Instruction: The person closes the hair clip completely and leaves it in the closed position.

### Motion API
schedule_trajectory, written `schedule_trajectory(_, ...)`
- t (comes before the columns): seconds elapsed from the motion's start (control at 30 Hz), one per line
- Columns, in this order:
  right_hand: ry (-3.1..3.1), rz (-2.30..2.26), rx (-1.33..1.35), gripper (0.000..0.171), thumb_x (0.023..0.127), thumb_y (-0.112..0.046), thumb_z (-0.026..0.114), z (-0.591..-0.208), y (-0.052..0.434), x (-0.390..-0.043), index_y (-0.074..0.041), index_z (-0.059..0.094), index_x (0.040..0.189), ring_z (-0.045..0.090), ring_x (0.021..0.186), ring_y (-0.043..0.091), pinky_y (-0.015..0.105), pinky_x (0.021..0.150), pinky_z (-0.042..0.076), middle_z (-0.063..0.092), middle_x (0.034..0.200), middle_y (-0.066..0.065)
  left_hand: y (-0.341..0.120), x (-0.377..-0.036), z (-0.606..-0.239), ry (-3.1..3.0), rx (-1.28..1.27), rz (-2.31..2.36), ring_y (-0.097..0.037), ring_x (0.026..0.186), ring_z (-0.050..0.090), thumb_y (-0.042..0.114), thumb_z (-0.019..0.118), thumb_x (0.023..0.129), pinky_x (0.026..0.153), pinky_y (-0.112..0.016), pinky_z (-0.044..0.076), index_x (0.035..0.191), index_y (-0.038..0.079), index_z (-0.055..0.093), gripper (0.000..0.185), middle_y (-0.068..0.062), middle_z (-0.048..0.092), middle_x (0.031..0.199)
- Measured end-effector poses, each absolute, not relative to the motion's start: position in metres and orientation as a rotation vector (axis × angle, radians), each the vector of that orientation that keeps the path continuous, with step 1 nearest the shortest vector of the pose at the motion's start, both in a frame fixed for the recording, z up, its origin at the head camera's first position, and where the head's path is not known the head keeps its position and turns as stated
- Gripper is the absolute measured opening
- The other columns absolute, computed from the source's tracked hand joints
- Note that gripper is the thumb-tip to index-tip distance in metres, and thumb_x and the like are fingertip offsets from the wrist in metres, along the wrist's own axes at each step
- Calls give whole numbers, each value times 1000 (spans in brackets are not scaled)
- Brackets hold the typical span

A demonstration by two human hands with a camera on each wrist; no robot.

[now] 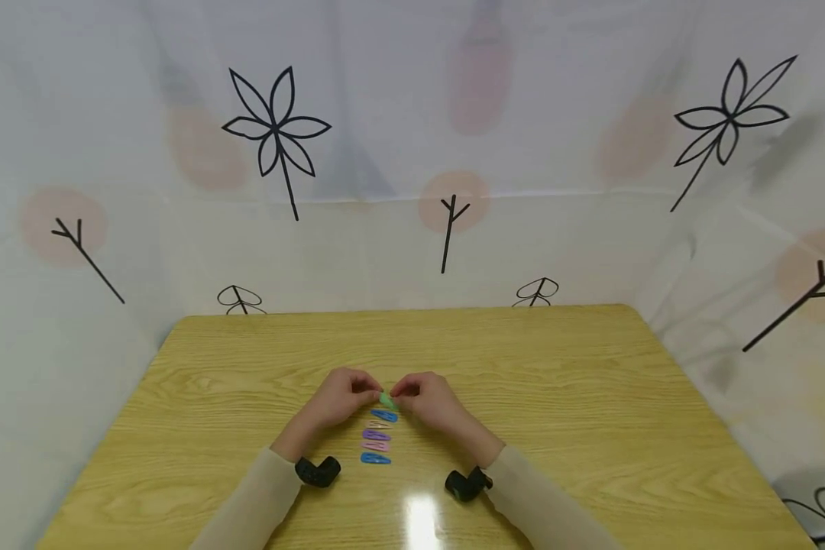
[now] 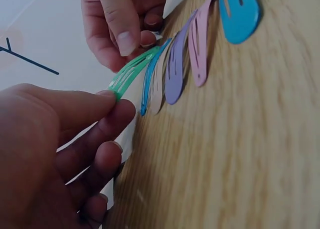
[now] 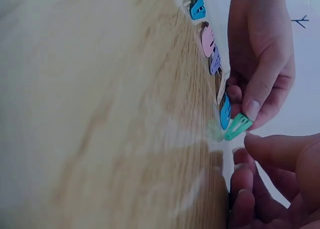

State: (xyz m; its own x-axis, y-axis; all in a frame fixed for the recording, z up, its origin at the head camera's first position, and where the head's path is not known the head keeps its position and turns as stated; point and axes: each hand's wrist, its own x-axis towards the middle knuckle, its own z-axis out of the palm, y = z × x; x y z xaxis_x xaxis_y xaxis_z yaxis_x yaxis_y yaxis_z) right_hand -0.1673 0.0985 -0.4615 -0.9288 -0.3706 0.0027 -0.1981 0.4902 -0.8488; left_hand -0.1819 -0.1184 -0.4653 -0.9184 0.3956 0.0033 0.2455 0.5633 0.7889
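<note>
Pinching green snap hair clip (image 2: 134,72) by both ends: left hand (image 1: 338,399), right hand (image 1: 431,400).

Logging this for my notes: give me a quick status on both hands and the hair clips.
Left hand and right hand each pinch an end of the green clip. Five more clips in a row on the table. Nothing in the way.

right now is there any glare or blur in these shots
Head view: a white glare patch on the table near its front edge, and wide-angle bending of the backdrop. Left wrist view: the left hand looms soft and dim. Right wrist view: the wood smears, while the green clip stays fairly sharp.
</note>
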Motion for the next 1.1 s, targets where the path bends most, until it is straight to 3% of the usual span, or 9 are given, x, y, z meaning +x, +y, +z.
schedule_trajectory(0.27,2604,-1255,-658,5,92,-10,71,-463,98,-168,-11,76,93,55,74,10,28,67,47,63,84,-6,-122,-185,-468,2610,572,1216,-13,82,58,18,68,96,77,-36,48,95,16,74,6,7,66,89)
schedule_trajectory(0.63,2639,-1190,-677,7,93,-9,70,-467,96,-170,-12,76,95,54,75,10,29,68,47,61,85,-5,-126,-185,-470,2570,627,1239,-12,74,56,16,69,94,68,-30,47,95,15,73,5,5,64,84)
schedule_trajectory(1.1,2628,-1233,-659,6,95,-12,69,-471,100,-168,-13,75,94,55,77,10,29,70,47,62,86,-6,-127,-182,-471,2556,634,1201,-14,76,57,20,68,96,69,-31,47,98,19,72,4,6,63,84)
